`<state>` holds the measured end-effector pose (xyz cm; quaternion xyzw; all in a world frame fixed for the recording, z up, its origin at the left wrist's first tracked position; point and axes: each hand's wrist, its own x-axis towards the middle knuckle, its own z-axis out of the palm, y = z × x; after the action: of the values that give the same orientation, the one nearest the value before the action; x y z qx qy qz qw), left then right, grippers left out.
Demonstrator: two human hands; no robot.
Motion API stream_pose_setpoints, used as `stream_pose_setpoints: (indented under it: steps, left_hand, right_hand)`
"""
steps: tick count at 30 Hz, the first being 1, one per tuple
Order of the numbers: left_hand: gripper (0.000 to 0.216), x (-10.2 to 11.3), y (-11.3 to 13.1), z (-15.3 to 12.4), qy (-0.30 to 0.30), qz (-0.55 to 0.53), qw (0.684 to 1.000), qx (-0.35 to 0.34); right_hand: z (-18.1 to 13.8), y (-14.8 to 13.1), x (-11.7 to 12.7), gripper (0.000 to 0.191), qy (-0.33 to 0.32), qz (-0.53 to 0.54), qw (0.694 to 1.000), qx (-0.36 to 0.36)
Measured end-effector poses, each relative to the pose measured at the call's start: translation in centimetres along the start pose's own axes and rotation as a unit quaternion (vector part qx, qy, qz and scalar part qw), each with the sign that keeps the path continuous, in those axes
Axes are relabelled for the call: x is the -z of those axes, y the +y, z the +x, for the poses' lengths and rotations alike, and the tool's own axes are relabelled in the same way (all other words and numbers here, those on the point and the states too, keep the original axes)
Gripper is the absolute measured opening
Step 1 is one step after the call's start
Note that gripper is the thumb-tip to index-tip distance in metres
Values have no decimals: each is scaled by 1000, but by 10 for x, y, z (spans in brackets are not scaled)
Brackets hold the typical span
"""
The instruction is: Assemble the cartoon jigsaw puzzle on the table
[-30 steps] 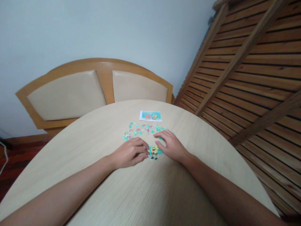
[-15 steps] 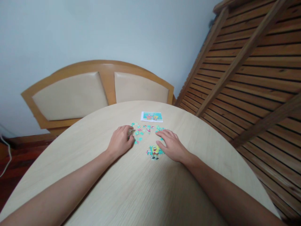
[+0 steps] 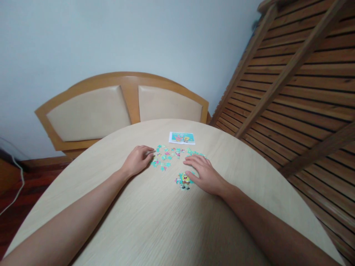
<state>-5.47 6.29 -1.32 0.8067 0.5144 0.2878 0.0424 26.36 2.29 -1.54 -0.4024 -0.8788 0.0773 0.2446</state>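
My left hand [image 3: 138,161] lies at the left edge of a loose spread of jigsaw puzzle pieces [image 3: 163,157], thumb and forefinger apart with nothing seen between them. The pieces are mostly turquoise with bits of pink. My right hand [image 3: 205,174] is open, its fingers stretched out and thumb apart. It covers the right side of a joined puzzle section [image 3: 185,180] showing a yellow cartoon figure. Beyond its fingertips lie more turquoise pieces [image 3: 195,152], partly hidden by the hand. Another small group of pieces [image 3: 177,152] sits between the two hands.
A picture sheet [image 3: 182,138] with pink and yellow cartoon figures lies behind the pieces on the round wooden table [image 3: 144,218]. A padded wooden headboard [image 3: 130,96] stands against the wall beyond. Wooden slats [image 3: 294,85] rise on the right.
My left hand has drawn back to the left, uncovering more loose pieces. My right hand stays near the joined section, its thumb now closer over the yellow figure. The view has shifted slightly.
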Motion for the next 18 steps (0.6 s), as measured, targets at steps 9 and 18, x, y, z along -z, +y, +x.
stream_pose_setpoints:
  steps: [9,18]
  left_hand:
    - [33,-2,14,-2,-67,0,983,-169]
    - [23,-4,24,-4,-53,27,985,-164]
  right_hand:
    - [-1,0,0,30,-25,0,1000,-4]
    - [0,0,-1,27,-22,2,1000,3]
